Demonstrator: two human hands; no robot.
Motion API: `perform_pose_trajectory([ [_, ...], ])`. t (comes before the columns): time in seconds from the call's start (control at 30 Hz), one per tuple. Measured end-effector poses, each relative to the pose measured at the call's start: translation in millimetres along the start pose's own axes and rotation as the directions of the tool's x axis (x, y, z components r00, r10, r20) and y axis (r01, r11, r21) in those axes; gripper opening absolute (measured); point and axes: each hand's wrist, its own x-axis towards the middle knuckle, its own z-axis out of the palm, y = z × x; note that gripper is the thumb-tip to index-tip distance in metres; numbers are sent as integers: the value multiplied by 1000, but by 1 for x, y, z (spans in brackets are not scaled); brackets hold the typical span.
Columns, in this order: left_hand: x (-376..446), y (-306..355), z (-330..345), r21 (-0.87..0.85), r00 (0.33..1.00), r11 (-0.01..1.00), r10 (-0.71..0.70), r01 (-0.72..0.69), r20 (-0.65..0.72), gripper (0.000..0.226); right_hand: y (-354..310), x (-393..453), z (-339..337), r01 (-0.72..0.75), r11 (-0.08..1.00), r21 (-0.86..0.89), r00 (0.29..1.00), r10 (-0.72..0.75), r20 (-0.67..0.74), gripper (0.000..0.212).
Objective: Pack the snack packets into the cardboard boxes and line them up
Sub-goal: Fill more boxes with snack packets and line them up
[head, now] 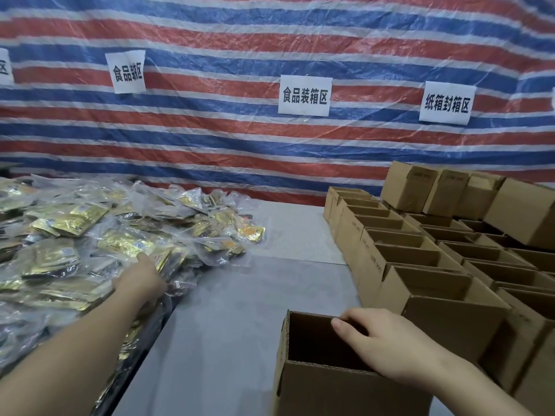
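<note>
A big heap of gold and clear snack packets (90,235) covers the left of the table. My left hand (141,280) reaches into the heap's near right edge, its fingers curled round a packet there. An open cardboard box (324,382) stands at the front, right of centre, and its inside looks empty. My right hand (390,343) grips that box's far rim, thumb inside and fingers over the edge.
Rows of open cardboard boxes (426,262) stand lined up on the right, with several more boxes (450,193) stacked behind them. The grey table top (234,310) lies bare between heap and boxes. A striped tarp (270,139) with paper signs hangs behind.
</note>
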Motion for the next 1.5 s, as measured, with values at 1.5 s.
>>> perform_pose_trajectory([
  [1.5, -246, 173, -84, -768, 662, 542, 719, -342, 213, 73, 1, 18, -51, 195, -258, 946, 979, 112, -171, 54],
])
